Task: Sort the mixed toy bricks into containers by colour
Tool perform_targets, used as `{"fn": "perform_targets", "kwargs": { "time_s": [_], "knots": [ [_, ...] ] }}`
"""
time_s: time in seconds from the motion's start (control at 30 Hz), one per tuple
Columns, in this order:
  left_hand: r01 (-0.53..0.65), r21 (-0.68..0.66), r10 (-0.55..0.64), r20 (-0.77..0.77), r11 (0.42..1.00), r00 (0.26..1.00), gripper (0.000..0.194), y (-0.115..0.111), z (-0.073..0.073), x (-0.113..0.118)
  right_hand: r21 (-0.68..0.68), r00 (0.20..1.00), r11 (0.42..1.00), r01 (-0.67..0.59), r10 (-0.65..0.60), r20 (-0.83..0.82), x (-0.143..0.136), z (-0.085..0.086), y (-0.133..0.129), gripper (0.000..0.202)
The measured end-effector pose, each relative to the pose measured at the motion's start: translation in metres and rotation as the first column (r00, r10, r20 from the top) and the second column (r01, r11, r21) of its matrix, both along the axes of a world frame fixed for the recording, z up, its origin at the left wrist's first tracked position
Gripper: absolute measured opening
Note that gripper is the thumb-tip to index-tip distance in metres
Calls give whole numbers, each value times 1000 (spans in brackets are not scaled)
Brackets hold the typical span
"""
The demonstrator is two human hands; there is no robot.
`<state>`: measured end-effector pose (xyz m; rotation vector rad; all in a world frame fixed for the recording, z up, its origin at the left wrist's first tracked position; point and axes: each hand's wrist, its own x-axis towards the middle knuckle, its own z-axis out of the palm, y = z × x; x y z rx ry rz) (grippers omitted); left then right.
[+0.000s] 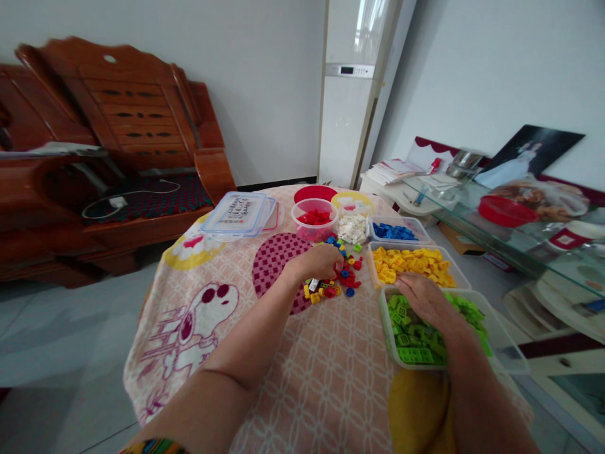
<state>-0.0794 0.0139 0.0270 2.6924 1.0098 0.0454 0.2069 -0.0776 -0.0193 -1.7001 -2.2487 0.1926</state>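
The counter [321,391] carries a clear box [508,352] of green bricks [413,337], partly hidden by the right arm [477,384]; boxes of yellow bricks [428,261] and blue bricks [392,232]; and a tub [314,234] of red bricks [314,217]. Right hand [423,297]: at the yellow bricks' near edge. Left hand [322,260]: over mixed bricks [348,275]. Neither hand's grip can be told.

Nothing legible. Dark characters [237,206] on clear, blue-rimmed rectangular plastic lid [232,216], beyond and left of left hand [324,260]; too small to read.
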Motion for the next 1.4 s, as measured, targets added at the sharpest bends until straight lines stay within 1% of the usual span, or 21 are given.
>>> {"fn": "perform_targets", "kwargs": {
  "time_s": [0.1, 0.17, 0.27, 0.4, 0.5, 0.57, 0.63, 0.77, 0.87, 0.93, 1.03, 1.13, 1.17, 1.2, 1.3, 1.4],
  "knots": [
    [-44, 68, 38, 78, 997, 996, 25, 4, -2, -2, 9, 1000, 1000, -4, 4, -7, 0, 0, 0, 35],
    [-53, 87, 43, 119, 995, 992, 26, 5, -3, -1, 17, 1000, 1000, -1, 2, -9, 0, 0, 0, 35],
    [-59, 83, 46, 156, 995, 987, 25, 6, -3, 0, 70, 1000, 997, 17, -15, -26, 3, -1, 1, 33],
    [-96, 65, 83, 188, 993, 979, 23, 6, -3, 2, 186, 992, 980, 66, -45, -115, 6, -2, 3, 35],
    [-122, 44, 108, 240, 992, 965, 23, 6, -2, 3, 237, 984, 970, 43, -1, -175, 5, -2, 3, 38],
    [-137, 23, 126, 275, 990, 953, 24, 6, -2, 3, 222, 982, 975, -5, 47, -185, 3, -2, 2, 38],
    [-142, 11, 132, 297, 990, 946, 23, 7, -2, 3, 180, 984, 983, -35, 65, -164, 2, -1, 1, 34],
    [-149, 18, 136, 305, 989, 942, 22, 9, -1, -1, 108, 996, 994, -16, 26, -91, 4, 0, -1, 34],
    [-157, 18, 143, 328, 987, 934, 21, 9, 0, -2, 97, 999, 995, -1, 5, -46, 6, 0, 0, 35],
    [-163, 1, 151, 373, 987, 915, 21, 7, -1, 2, 102, 999, 995, 5, -1, -36, 7, -1, 1, 36],
    [-170, -43, 168, 506, 985, 846, 22, 0, -9, 19, 123, 999, 992, 15, -9, -52, 8, -2, 2, 35],
    [-135, -115, 177, 670, 984, 721, 22, -13, -26, 48, 131, 998, 991, 20, -12, -63, 7, -2, 2, 35],
    [-126, -146, 193, 712, 981, 675, 22, -17, -33, 58, 129, 998, 991, 19, -11, -61, 6, -1, 2, 36],
    [-106, -181, 206, 735, 978, 646, 23, -21, -39, 67, 128, 998, 992, 15, -8, -56, 6, -1, 2, 36],
    [-78, -263, 256, 759, 962, 598, 24, -30, -56, 87, 129, 999, 992, 10, -6, -32, 6, 0, 1, 36],
    [-79, -269, 263, 769, 960, 583, 23, -31, -62, 90, 150, 1000, 989, 18, -16, -15, 7, 0, 2, 35]
  ]
}}
